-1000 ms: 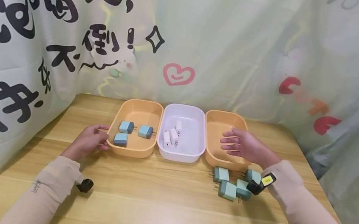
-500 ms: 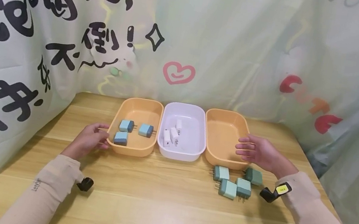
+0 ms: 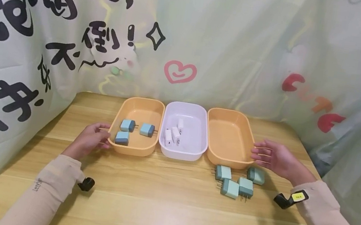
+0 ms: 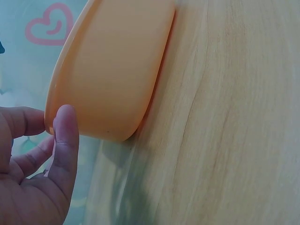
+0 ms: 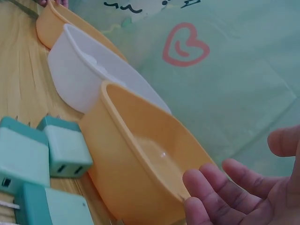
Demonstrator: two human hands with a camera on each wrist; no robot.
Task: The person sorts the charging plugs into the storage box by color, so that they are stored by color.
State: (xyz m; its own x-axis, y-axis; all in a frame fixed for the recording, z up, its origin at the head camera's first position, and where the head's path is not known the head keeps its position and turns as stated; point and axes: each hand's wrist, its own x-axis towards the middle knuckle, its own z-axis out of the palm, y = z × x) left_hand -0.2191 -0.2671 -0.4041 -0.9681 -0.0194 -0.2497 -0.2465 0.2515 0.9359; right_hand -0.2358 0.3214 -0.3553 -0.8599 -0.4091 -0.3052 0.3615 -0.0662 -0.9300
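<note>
My left hand (image 3: 91,139) pinches the rim of the left orange tray (image 3: 133,151) at its near left corner. In the left wrist view, the thumb (image 4: 66,136) lies against the tray's outer wall and a fingertip meets the rim. Several blue plug chargers (image 3: 122,138) lie in that tray. My right hand (image 3: 274,157) holds nothing; its fingers reach loosely toward the right side of the right orange tray (image 3: 230,136), and whether they touch it I cannot tell. Several green plug chargers (image 3: 230,188) lie on the table just in front of that tray, prongs showing.
Between the orange trays stands a white tray (image 3: 181,155) holding several small white plug chargers (image 3: 175,135). All three trays sit side by side near the back of the wooden table (image 3: 152,202). A printed curtain (image 3: 240,51) hangs behind and along both sides.
My right hand has moved right, from above the right orange tray to beside its right edge. The left hand keeps its place on the left tray.
</note>
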